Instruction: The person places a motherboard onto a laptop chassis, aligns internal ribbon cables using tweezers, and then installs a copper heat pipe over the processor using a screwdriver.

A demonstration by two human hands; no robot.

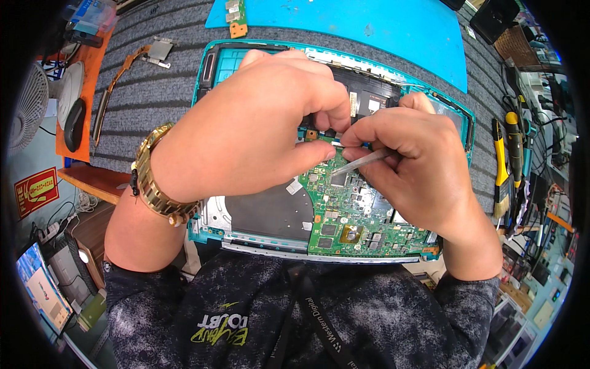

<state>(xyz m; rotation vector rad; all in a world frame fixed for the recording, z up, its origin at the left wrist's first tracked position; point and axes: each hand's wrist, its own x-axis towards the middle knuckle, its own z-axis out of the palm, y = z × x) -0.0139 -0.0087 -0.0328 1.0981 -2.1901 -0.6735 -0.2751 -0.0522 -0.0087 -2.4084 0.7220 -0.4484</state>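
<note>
An opened laptop base with a teal shell point(468, 123) lies in front of me. Its green circuit board point(332, 212) shows at the centre right, and a black battery point(378, 92) lies partly behind my fingers. My left hand point(264, 117) reaches over the board, thumb and fingers closed near a small white connector point(337, 144); what they pinch is hidden. My right hand point(418, 157) meets it there with fingertips pressed together. In its grip is a slim metal tool that looks like tweezers point(364, 162), its tip pointing left over the board.
Beyond the laptop lies a blue mat point(344, 24) with a small circuit board point(235, 17) at its edge. On the grey ribbed work surface point(153, 92), a copper heat pipe point(117, 80) lies left. A yellow-handled brush point(501, 163) and screwdriver point(514, 144) are right; a black mouse point(75, 125) is far left.
</note>
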